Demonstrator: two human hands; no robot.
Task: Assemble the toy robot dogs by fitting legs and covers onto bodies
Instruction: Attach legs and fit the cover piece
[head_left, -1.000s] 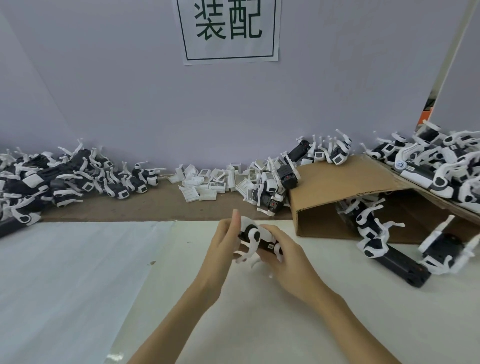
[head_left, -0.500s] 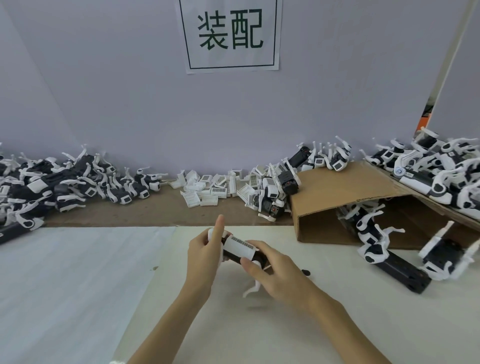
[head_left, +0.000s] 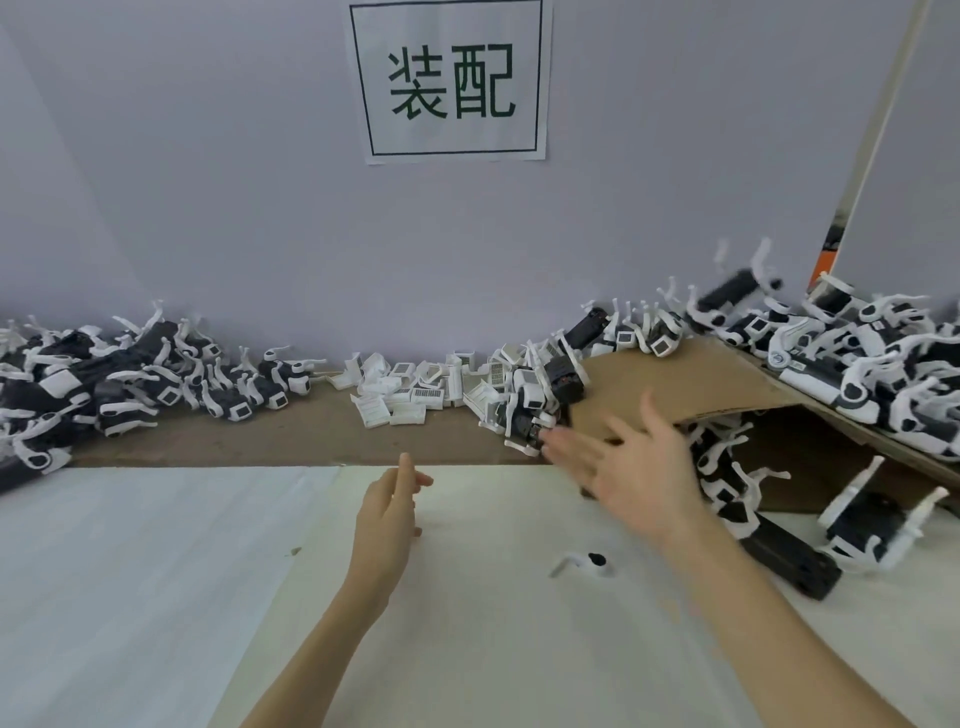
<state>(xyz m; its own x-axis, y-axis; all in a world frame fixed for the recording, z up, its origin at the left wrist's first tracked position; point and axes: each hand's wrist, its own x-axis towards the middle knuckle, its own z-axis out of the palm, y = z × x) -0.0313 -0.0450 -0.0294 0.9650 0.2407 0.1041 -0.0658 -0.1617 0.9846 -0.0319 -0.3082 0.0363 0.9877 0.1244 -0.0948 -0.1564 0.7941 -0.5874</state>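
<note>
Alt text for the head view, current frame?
Both hands, left hand and right hand, open and empty over a white table. A toy dog is airborne above the right pile; a loose leg lies below.

Both hands empty, bare forearms reaching forward: left hand (head_left: 388, 512) edge-on with fingers loosely extended, right hand (head_left: 636, 470) raised higher, palm facing left, fingers spread and straight, motion-blurred.

Even, soft, fairly bright light; faint shadows; no glare; right hand (head_left: 631, 470) smeared by motion; a dog (head_left: 730, 293) above and right of it blurred; wide-angle bending at the edges.
</note>
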